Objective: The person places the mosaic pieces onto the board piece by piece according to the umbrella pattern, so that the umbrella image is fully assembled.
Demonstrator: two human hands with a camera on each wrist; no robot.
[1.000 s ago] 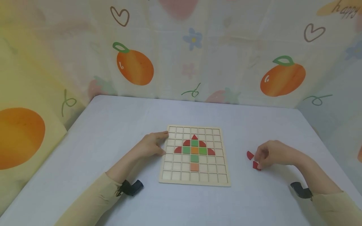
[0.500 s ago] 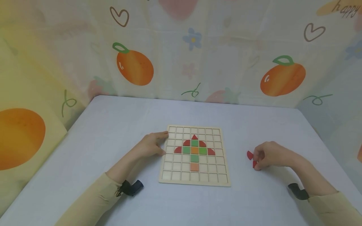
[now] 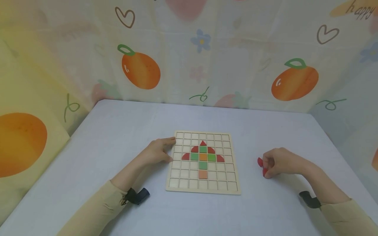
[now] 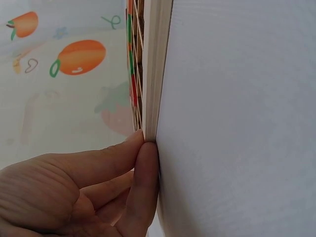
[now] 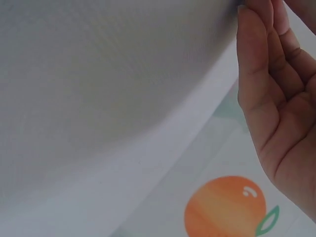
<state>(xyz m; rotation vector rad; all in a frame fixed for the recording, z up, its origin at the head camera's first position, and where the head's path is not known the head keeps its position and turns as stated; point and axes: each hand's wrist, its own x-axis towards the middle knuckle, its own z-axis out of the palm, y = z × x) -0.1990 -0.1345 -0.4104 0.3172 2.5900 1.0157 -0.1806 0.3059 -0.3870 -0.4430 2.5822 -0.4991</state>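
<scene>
A wooden grid board (image 3: 203, 192) lies on the table, with red, green and orange pieces set in its middle cells. My left hand (image 3: 155, 150) rests at its left side, extended thumb and fingers touching the edge; the left wrist view shows those fingertips against the board's rim (image 4: 157, 74). To the right of the board, my right hand (image 3: 282, 161) pinches a small red piece (image 3: 264, 172) between thumb and fingers, low over the table. Another red piece (image 3: 260, 162), seemingly a quarter circle, is beside the fingertips. In the right wrist view the hand (image 5: 276, 84) hides both pieces.
A white cloth covers the table (image 3: 133, 121). Behind it hangs a printed curtain (image 3: 177, 85) with oranges, hearts and flowers. A black strap mount sits on each wrist, the left one (image 3: 138, 196) near the board's lower left corner.
My right hand has shifted slightly left, its fingers closing on the nearer red piece, which has moved a little left with them. The left hand and board stay put.
</scene>
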